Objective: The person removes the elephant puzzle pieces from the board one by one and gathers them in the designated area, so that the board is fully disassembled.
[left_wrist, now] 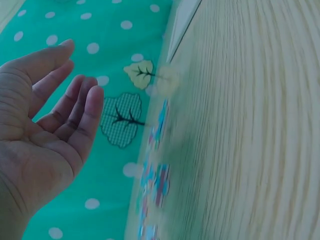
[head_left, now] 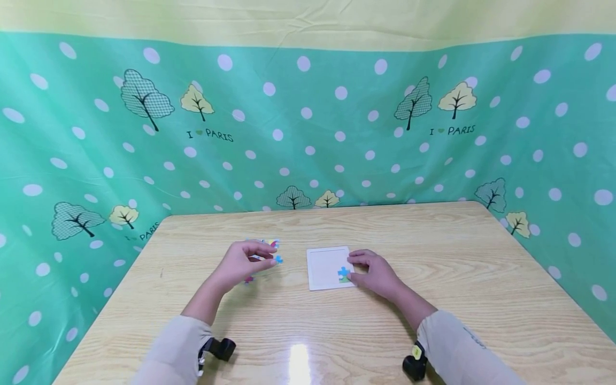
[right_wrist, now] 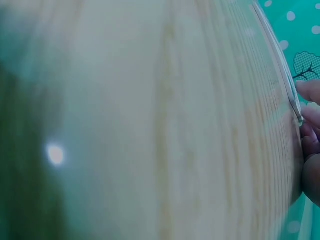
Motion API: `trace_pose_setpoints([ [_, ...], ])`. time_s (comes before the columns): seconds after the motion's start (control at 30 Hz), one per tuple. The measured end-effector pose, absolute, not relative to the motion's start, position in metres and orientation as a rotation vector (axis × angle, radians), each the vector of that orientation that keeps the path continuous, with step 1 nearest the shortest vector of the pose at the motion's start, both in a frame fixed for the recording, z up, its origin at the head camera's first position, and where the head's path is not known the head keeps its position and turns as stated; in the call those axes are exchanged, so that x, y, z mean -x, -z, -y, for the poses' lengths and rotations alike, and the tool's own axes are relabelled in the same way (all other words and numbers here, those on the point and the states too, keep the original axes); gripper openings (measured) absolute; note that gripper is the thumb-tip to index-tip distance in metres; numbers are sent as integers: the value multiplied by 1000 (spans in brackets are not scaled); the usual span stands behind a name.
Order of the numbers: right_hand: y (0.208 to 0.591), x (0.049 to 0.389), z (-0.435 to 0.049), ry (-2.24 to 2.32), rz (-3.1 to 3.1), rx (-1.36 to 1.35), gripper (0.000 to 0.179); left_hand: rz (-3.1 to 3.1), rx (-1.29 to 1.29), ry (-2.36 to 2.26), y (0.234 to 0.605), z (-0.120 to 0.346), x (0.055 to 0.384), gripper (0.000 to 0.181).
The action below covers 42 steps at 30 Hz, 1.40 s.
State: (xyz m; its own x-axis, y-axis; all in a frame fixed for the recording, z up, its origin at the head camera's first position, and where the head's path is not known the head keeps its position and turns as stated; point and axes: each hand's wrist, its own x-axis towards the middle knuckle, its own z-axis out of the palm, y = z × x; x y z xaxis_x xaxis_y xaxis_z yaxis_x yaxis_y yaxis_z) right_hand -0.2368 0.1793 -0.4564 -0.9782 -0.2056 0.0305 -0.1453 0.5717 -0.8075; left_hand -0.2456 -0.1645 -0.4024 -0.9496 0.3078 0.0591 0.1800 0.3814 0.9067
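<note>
A square white puzzle tray (head_left: 318, 272) lies flat on the table with a blue-and-green jigsaw piece (head_left: 344, 274) in its near right corner. At the tray's right edge my right hand (head_left: 377, 275) holds the rim, its thumb beside that piece; curled fingers (right_wrist: 311, 117) also show there in the right wrist view. My left hand (head_left: 245, 264) hovers over loose, colourful jigsaw pieces (head_left: 272, 243) and partly hides them. A blue piece (head_left: 279, 259) appears just beyond its thumb tip. The left wrist view shows relaxed left fingers (left_wrist: 92, 107) with nothing between them.
Light wood table (head_left: 308, 326) extends around both hands. Green polka-dot cloth (head_left: 308, 139) hangs behind it and along the sides. Black wrist cameras (head_left: 223, 349) sit under the sleeves, close over the tabletop.
</note>
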Motion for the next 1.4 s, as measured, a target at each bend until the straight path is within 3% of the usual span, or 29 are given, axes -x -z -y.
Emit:
trace_pose_setpoints([
  [0.57, 450, 247, -197, 1510, -2534, 410, 49, -2442, -599, -1627, 400, 120, 253, 24],
  [0.97, 436, 262, -195, 1186, -2612, 515, 56, -2401, -724, -1519, 403, 83, 257, 31],
  [1.4, 433, 268, -195, 1104, -2553, 665, 66, -2369, -528, -1434, 416, 53, 265, 30],
])
